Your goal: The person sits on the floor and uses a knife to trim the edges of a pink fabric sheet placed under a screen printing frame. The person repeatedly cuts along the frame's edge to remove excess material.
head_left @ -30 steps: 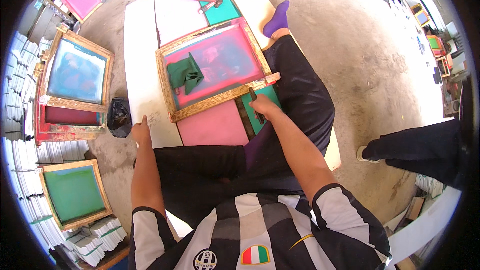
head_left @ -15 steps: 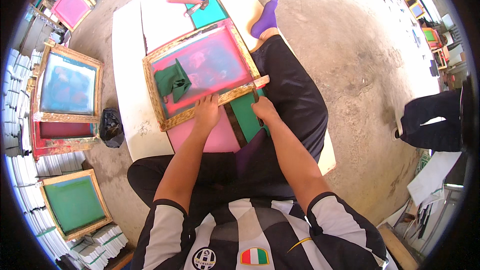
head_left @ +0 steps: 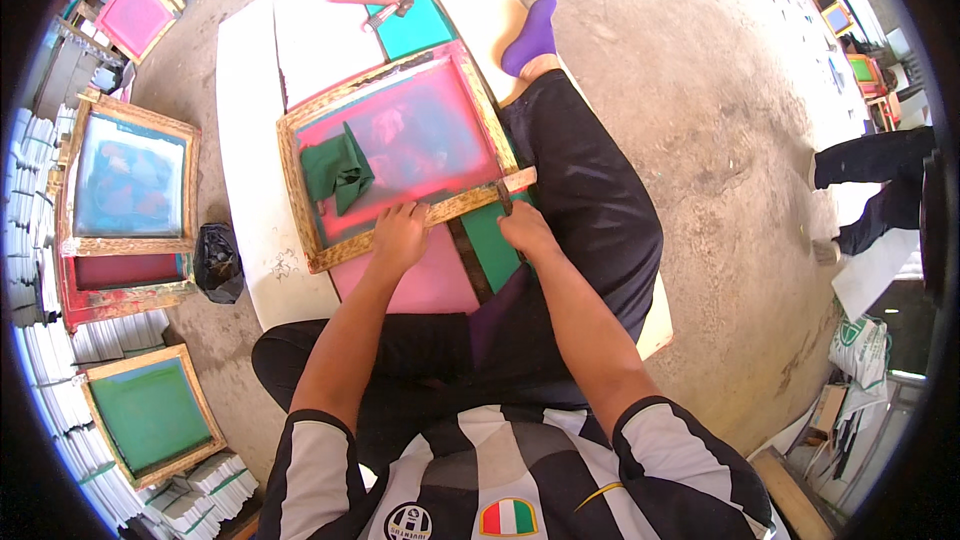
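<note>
A wooden-framed screen (head_left: 395, 135), with pink and blue stains on its mesh, lies at a slant in front of me. My left hand (head_left: 401, 235) has its fingers bent over the frame's near bar. Close to that bar's right end, my right hand (head_left: 527, 229) grips a dark, slim tool (head_left: 505, 202); its kind is not plain, and my fist hides most of it. The tool's upper end meets the bar, which juts out past the corner. A crumpled dark green cloth (head_left: 338, 168) rests on the left part of the mesh.
Beneath the screen are white boards (head_left: 247, 130) and a pink sheet (head_left: 415, 275). Beyond it, a hammer-like tool (head_left: 392, 12) lies on a teal panel (head_left: 400, 35). More framed screens (head_left: 130, 175) stand at left by a black bag (head_left: 218, 262). Another person's legs (head_left: 870, 165) show at right.
The near bar and both my hands sit slightly lower and further left in view. My right hand's tool has shifted down with the bar. At right the other person's legs have changed position.
</note>
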Demonstrator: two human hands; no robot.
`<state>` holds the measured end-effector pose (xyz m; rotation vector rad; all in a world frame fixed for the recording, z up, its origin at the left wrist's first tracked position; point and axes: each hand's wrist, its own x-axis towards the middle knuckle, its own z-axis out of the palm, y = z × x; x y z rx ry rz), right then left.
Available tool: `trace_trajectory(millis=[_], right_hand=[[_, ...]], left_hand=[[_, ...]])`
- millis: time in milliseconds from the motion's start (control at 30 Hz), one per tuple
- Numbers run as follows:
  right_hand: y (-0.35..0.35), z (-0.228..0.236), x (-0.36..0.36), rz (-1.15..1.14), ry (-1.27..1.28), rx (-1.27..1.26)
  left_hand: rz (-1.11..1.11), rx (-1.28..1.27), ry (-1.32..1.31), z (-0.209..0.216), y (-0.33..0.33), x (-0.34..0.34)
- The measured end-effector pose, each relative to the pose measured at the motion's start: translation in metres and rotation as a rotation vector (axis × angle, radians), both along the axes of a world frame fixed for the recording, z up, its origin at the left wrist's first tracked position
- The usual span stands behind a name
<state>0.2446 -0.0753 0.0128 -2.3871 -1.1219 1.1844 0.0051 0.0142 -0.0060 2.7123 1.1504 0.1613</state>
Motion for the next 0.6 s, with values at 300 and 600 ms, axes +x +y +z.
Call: trace_trajectory(millis=[300, 600], right_hand=[[-0.006, 0.023, -0.006, 0.111, -0.094, -0.008], [-0.003, 0.021, -0.022, 0.101, -0.194, -0.118]], left_hand=[[0.056, -0.062, -0.132, -0.001, -0.009, -0.014], [0.070, 0.027, -0.196, -0.016, -0.019, -0.023]])
